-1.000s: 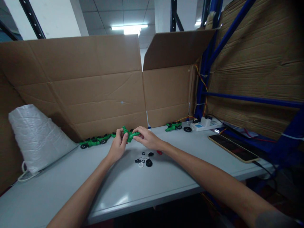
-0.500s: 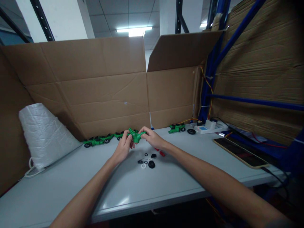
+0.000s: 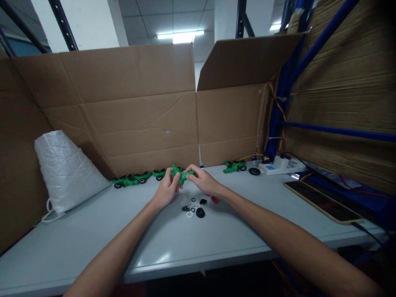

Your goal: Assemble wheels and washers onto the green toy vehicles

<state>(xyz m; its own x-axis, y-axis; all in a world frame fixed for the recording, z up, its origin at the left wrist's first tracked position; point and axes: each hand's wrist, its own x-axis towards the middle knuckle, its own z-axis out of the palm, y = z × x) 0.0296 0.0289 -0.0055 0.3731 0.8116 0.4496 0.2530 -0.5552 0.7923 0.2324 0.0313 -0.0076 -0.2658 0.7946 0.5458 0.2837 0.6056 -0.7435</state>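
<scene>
Brown cardboard panels stand behind a pale tabletop, with a blue metal frame well out to the right of your hands. Your left forearm slants up and inward from the lower left, and your left grip is closed on the left side of a green plastic part, thumb laid against its front. Your right forearm comes in on a longer slant from the lower right; your right grip turns inward and pinches the right end of that same part between thumb and fingers, so it is held up between both grips. Below the grips, nearer you, lie a black disc, a white ring and other little pieces too small to make out. Just under your right wrist is a red piece, partly hidden. Left of your left grip, green wheeled models line the cardboard; right of your right grip are another green model, a black ring, a white power strip and, farther out, a phone.
</scene>
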